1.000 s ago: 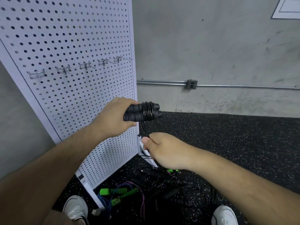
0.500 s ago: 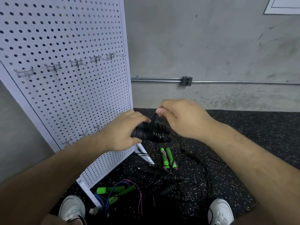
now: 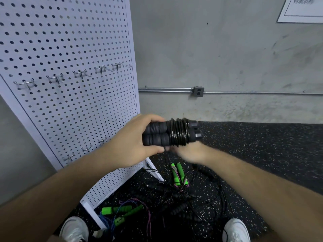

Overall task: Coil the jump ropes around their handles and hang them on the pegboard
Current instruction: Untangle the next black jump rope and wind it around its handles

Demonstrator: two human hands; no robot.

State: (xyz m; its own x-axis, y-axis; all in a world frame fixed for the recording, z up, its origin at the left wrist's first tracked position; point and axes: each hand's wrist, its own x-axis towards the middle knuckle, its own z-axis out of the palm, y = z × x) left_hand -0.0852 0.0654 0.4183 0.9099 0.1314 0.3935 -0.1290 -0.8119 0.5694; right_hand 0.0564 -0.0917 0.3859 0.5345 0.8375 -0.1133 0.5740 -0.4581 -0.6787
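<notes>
My left hand (image 3: 132, 145) grips two black foam jump-rope handles (image 3: 157, 134) held side by side and level, with shiny black rope (image 3: 178, 133) coiled in several turns round their right half. My right hand (image 3: 190, 151) is blurred just under the coil, fingers curled on the loose rope that trails down to the floor. The white pegboard (image 3: 70, 49) stands to the left, with a row of bare metal hooks (image 3: 80, 74) across its middle and more hooks (image 3: 87, 148) lower down.
On the speckled black floor lie tangled ropes: a green-handled pair (image 3: 179, 175) ahead, more green handles (image 3: 120, 213) by the pegboard foot, and black handles (image 3: 180, 207). My white shoes (image 3: 75, 230) (image 3: 236, 231) frame the pile. A concrete wall with conduit (image 3: 244, 92) is behind.
My right hand has swung from above the handles to beneath them, carrying the rope round. The handles have risen a little in my left hand.
</notes>
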